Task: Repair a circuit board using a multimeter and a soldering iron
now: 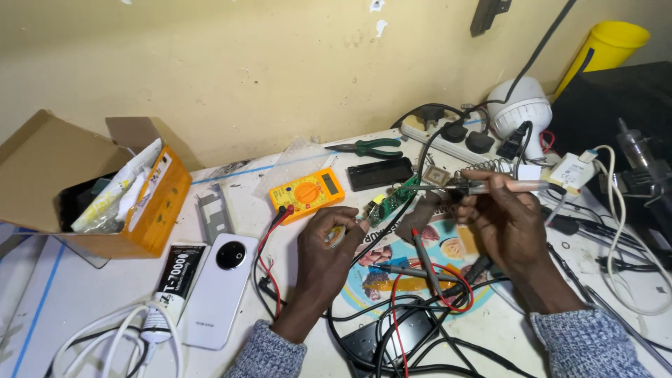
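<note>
**Both hands busy on a little green circuit board**

Pinched in the left hand point(329, 241) is a small green circuit board point(389, 201), held up off the table by its lower end and tilted toward the right. Right hand point(507, 220) is wrapped around a soldering iron point(490, 186), with the tip pointing left and sitting right at the top end of the board. Can't tell if it's actually touching.

Label-wise: a black tube of glue point(180, 274) with white lettering lies near the front left, just beside a white phone point(218, 290) lying face down. Under the hands there's a round, colourful printed mat point(392, 269) with two meter probes point(423, 262) and a tangle of red and black wires on it.

The board itself is narrow, green, with small parts on it and a whitish bit at the lower end.

Just behind the left hand sits a yellow multimeter point(308, 192), then a black flat block point(380, 173) and green-handled pliers point(367, 147) near the wall. Far left is an open cardboard box point(63, 182) with an orange side, stuffed with plastic bags and packets. A white power strip point(448, 136) and a white bulb point(521, 105) sit at the back right, and a yellow container point(609, 42) is in the corner.
</note>
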